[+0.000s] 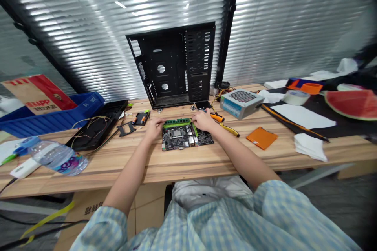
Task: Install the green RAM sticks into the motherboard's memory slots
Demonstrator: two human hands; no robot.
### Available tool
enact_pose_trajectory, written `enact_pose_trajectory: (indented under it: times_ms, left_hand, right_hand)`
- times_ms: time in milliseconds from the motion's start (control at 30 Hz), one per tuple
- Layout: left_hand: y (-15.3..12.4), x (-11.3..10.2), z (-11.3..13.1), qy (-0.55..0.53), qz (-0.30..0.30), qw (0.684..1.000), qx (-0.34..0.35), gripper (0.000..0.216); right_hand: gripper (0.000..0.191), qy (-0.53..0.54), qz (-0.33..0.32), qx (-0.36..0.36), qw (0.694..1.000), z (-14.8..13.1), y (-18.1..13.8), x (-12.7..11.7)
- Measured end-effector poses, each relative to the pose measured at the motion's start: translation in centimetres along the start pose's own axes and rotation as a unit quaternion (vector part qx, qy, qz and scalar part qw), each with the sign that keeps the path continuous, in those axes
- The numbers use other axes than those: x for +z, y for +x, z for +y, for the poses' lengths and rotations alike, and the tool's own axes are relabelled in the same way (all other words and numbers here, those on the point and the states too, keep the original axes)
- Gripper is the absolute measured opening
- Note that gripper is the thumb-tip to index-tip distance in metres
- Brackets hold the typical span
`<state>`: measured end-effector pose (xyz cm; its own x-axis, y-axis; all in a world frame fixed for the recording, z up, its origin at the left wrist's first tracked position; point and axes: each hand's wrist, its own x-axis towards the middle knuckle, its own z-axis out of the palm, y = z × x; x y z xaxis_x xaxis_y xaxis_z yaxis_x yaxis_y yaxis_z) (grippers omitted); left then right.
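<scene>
A motherboard [176,137] lies flat on the wooden table in front of me, its metal processor socket [176,133] facing up. Along its far edge runs a green RAM stick [177,120], at the memory slots; how deep it sits cannot be made out. My left hand [154,128] has its fingers closed at the stick's left end. At the right end, the fingers of my right hand [203,120] pinch close to the stick and partly hide that corner. Just beyond my right hand lie pliers with yellow handles [230,130] and an orange-handled tool [217,117].
A black computer case [176,66] stands open behind the board. To the right are a power supply [242,102], an orange square [262,137] and a watermelon piece [353,104]. On the left are a black panel [98,127], a blue bin [85,104] and a water bottle [57,157].
</scene>
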<state>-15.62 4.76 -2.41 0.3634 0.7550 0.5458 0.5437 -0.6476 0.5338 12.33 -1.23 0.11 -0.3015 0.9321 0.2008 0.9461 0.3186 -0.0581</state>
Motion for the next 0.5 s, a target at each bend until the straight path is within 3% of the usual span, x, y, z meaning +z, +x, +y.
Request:
enact_pose_trajectory:
  times_ms: [500]
  left_hand:
    - [0.04, -0.24, 0.33, 0.001, -0.011, 1.0, -0.019, 0.019]
  right_hand:
    - [0.036, 0.015, 0.01, 0.002, 1.0, 0.05, -0.01, 0.14]
